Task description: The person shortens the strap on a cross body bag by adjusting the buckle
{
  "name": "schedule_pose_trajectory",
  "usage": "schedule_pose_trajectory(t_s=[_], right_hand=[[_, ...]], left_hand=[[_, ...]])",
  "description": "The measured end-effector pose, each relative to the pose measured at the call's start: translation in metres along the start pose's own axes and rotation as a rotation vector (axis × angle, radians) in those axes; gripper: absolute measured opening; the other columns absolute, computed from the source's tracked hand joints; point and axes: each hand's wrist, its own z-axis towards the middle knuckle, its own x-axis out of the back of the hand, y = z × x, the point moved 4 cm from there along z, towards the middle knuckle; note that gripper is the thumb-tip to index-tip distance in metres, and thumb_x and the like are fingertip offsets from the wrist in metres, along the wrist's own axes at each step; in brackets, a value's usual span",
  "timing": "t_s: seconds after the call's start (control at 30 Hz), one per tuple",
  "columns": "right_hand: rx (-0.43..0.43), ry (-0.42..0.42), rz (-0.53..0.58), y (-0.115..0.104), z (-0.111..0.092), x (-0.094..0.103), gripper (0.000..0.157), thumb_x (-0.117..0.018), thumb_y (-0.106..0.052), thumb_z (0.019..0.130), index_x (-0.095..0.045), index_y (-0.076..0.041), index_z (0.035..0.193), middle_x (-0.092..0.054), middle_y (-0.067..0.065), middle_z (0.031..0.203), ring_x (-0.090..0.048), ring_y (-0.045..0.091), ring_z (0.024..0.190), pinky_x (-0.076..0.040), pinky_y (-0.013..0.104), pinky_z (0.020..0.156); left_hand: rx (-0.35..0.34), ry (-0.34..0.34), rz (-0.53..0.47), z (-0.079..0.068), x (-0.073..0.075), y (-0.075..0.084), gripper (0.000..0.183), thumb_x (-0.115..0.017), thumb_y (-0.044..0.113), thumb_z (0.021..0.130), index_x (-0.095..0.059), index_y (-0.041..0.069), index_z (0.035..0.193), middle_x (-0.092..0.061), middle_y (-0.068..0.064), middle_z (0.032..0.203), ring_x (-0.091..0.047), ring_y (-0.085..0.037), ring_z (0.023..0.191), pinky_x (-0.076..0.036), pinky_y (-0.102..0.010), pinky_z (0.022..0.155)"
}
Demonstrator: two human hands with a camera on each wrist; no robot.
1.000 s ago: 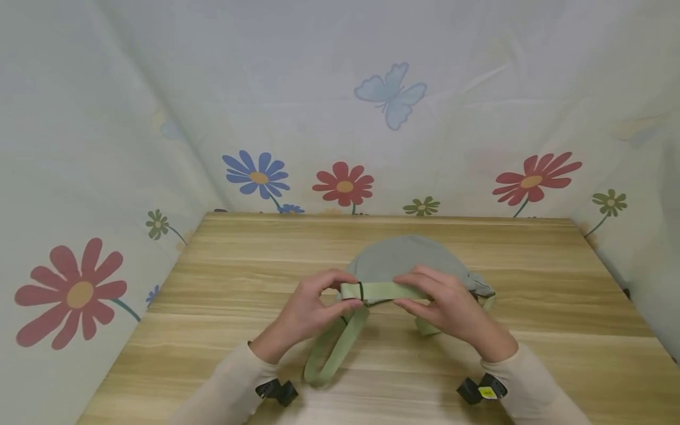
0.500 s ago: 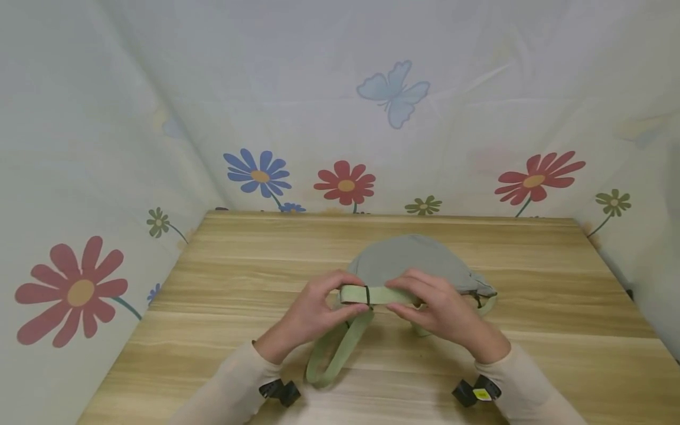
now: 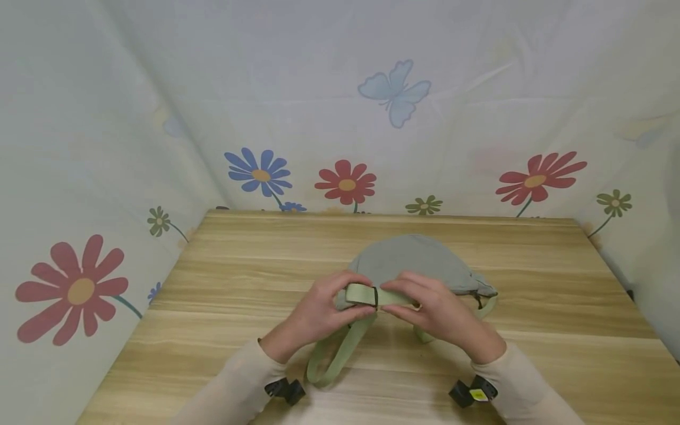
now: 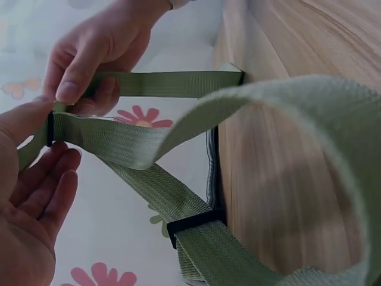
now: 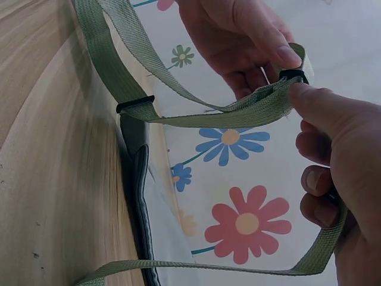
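Observation:
A grey-green waist bag [image 3: 409, 260] lies on the table, with its light green webbing strap [image 3: 361, 294] raised in front of it. My left hand [image 3: 319, 307] pinches the doubled strap beside a black slider buckle [image 3: 376, 297], thumb below and fingers above. Just to the right of that buckle, my right hand [image 3: 446, 311] grips the strap between thumb and fingers. The right wrist view has both thumbs close at the buckle [image 5: 293, 74], where a short loop of webbing sticks out. A second black buckle [image 4: 196, 225] sits lower on the strap, near the bag.
A slack strap loop [image 3: 332, 369] hangs toward the front of the wood-grain table [image 3: 255, 254]. Behind the table stands a pale curtain [image 3: 297, 88] printed with flowers and a butterfly. Black wrist cameras [image 3: 470, 392] are fastened at both sleeves.
The slider buckle and left hand have shifted slightly right, while my right hand has come left along the strap. Less webbing shows between the hands. The bag stays in place.

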Motion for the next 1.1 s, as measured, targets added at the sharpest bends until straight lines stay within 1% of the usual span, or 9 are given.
schedule_pose_trajectory(t_s=[0.13,0.2,0.27,0.37,0.53,0.73,0.9,1.0,1.1], right_hand=[[-0.036,0.019,0.013,0.001,-0.002,0.001,0.027,-0.071,-0.030,0.106,-0.074,-0.009,0.122,-0.071,-0.003,0.101,-0.055,0.002,0.073,-0.047,0.011,0.059],[-0.043,0.033,0.021,0.002,-0.002,0.001,0.025,-0.072,-0.029,0.105,-0.074,-0.010,0.122,-0.071,-0.003,0.101,-0.055,0.002,0.072,-0.048,0.012,0.057],[-0.051,0.041,0.028,0.002,-0.002,0.001,0.024,-0.074,-0.027,0.104,-0.074,-0.010,0.121,-0.072,-0.003,0.101,-0.057,0.002,0.073,-0.049,0.012,0.057],[-0.058,0.048,0.043,0.002,-0.002,0.001,0.023,-0.077,-0.023,0.103,-0.074,-0.010,0.121,-0.073,-0.002,0.103,-0.059,0.002,0.075,-0.052,0.013,0.057],[-0.091,0.021,0.053,0.001,-0.002,0.000,0.030,-0.081,-0.018,0.099,-0.073,-0.010,0.127,-0.073,-0.001,0.106,-0.060,0.005,0.076,-0.052,0.011,0.061],[-0.091,-0.014,0.031,-0.001,0.001,-0.002,0.048,-0.089,-0.020,0.090,-0.071,-0.008,0.133,-0.069,-0.002,0.101,-0.055,0.009,0.073,-0.049,0.013,0.061],[-0.053,-0.026,0.032,-0.004,0.005,-0.005,0.046,-0.086,-0.028,0.093,-0.073,-0.006,0.131,-0.067,-0.002,0.097,-0.053,0.006,0.072,-0.046,0.010,0.061],[-0.023,-0.023,0.046,-0.005,0.007,-0.006,0.041,-0.086,-0.024,0.094,-0.074,-0.007,0.129,-0.067,-0.001,0.096,-0.052,0.005,0.071,-0.045,0.007,0.060],[-0.001,-0.023,0.058,-0.006,0.008,-0.007,0.035,-0.085,-0.021,0.095,-0.075,-0.008,0.127,-0.068,-0.001,0.098,-0.055,0.007,0.071,-0.047,0.008,0.062]], left_hand=[[0.145,-0.010,-0.025,-0.003,-0.002,-0.007,0.056,-0.092,0.013,0.088,-0.064,0.004,0.135,-0.075,-0.011,0.128,-0.072,-0.022,0.112,-0.061,-0.035,0.097],[0.203,-0.022,-0.015,-0.004,-0.005,-0.010,0.057,-0.093,0.017,0.086,-0.064,0.007,0.134,-0.075,-0.008,0.128,-0.072,-0.022,0.114,-0.061,-0.035,0.098],[0.239,-0.034,0.004,-0.005,-0.008,-0.012,0.055,-0.095,0.020,0.085,-0.066,0.011,0.132,-0.076,-0.005,0.126,-0.072,-0.020,0.114,-0.060,-0.035,0.099],[0.261,-0.038,0.000,-0.005,-0.013,-0.012,0.045,-0.094,0.021,0.086,-0.070,0.013,0.124,-0.078,-0.001,0.119,-0.072,-0.017,0.111,-0.060,-0.035,0.099],[0.257,-0.019,0.023,-0.003,-0.015,-0.009,0.031,-0.091,0.021,0.090,-0.074,0.015,0.115,-0.077,0.001,0.114,-0.072,-0.012,0.106,-0.061,-0.035,0.099],[0.175,-0.017,0.109,-0.002,-0.014,-0.003,0.031,-0.093,0.018,0.087,-0.072,0.012,0.109,-0.075,-0.001,0.109,-0.072,-0.014,0.102,-0.062,-0.033,0.094],[0.126,-0.004,0.147,-0.001,-0.014,0.001,0.034,-0.095,0.015,0.084,-0.071,0.009,0.108,-0.075,-0.004,0.110,-0.072,-0.018,0.102,-0.062,-0.035,0.093],[0.085,0.002,0.167,-0.002,-0.015,0.001,0.034,-0.095,0.012,0.084,-0.070,0.008,0.107,-0.074,-0.004,0.109,-0.071,-0.019,0.101,-0.061,-0.035,0.093],[0.082,-0.007,0.169,-0.004,-0.015,0.000,0.034,-0.094,0.013,0.085,-0.070,0.009,0.108,-0.073,-0.003,0.108,-0.071,-0.018,0.100,-0.061,-0.035,0.092]])
